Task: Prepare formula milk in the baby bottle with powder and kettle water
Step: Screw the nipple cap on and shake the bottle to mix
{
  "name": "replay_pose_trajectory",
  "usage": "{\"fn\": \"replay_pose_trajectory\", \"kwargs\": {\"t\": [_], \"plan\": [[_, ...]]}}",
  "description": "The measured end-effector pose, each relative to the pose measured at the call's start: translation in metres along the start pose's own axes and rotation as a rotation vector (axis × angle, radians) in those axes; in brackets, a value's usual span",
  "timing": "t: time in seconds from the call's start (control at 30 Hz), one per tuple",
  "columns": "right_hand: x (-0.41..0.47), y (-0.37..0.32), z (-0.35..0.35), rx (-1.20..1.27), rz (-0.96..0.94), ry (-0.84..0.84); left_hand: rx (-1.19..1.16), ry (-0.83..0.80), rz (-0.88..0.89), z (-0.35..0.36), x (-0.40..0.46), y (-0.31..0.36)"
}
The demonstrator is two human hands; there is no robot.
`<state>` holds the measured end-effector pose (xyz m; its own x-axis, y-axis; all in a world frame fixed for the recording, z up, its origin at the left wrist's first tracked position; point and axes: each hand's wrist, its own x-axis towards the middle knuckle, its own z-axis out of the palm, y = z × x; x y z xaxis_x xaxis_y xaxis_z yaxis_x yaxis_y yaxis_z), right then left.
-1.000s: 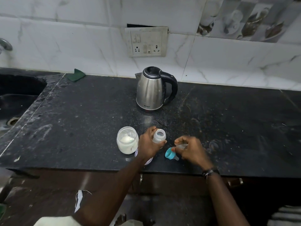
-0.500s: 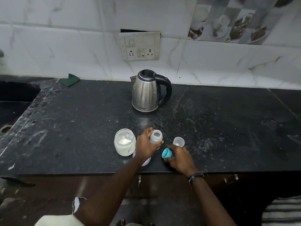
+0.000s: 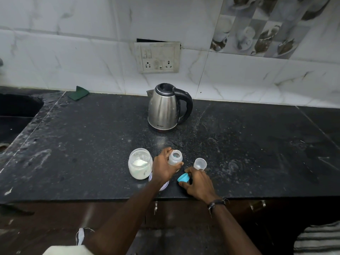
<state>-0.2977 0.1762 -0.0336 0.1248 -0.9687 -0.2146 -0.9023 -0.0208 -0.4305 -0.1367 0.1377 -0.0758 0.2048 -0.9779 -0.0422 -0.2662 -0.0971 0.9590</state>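
Note:
My left hand [image 3: 163, 168] grips a small translucent baby bottle [image 3: 175, 157], open at the top, upright on the black counter [image 3: 82, 144]. My right hand [image 3: 197, 183] rests on the counter holding the blue bottle ring [image 3: 183, 177] between thumb and fingers. A clear plastic cap [image 3: 200, 163] stands just beyond my right hand. Left of the bottle is an open glass jar [image 3: 140, 163] with white powder inside. The steel kettle [image 3: 166, 107], with its black handle to the right, stands farther back.
A round white lid [image 3: 162, 185] lies under my left wrist near the counter's front edge. A sink [image 3: 16, 115] is at the left, a green cloth [image 3: 79, 93] by the wall, and a socket panel [image 3: 158, 57] above the kettle.
My right hand set the clear cap down on the counter and lowered with the blue ring. The left hand stayed on the bottle. The camera view shifted slightly.

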Motion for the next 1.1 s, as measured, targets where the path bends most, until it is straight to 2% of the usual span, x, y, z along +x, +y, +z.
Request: {"fn": "replay_pose_trajectory", "kwargs": {"t": [0.2,0.37,0.47,0.77,1.1], "plan": [[0.001,-0.004,-0.02,0.274,0.003,0.096,0.012,0.0,-0.011,0.0,0.001,-0.001],[0.012,-0.021,-0.058,0.323,-0.051,0.158,0.018,-0.002,0.003,-0.001,0.001,0.002],[0.026,-0.032,-0.073,0.23,-0.1,0.176,0.023,-0.007,0.002,-0.002,-0.001,0.003],[0.043,-0.077,-0.083,-0.263,-0.26,0.019,0.043,0.005,0.053,-0.006,-0.006,0.012],[0.049,-0.089,-0.075,-0.377,-0.276,-0.028,0.033,0.011,0.074,-0.007,-0.008,0.013]]}}
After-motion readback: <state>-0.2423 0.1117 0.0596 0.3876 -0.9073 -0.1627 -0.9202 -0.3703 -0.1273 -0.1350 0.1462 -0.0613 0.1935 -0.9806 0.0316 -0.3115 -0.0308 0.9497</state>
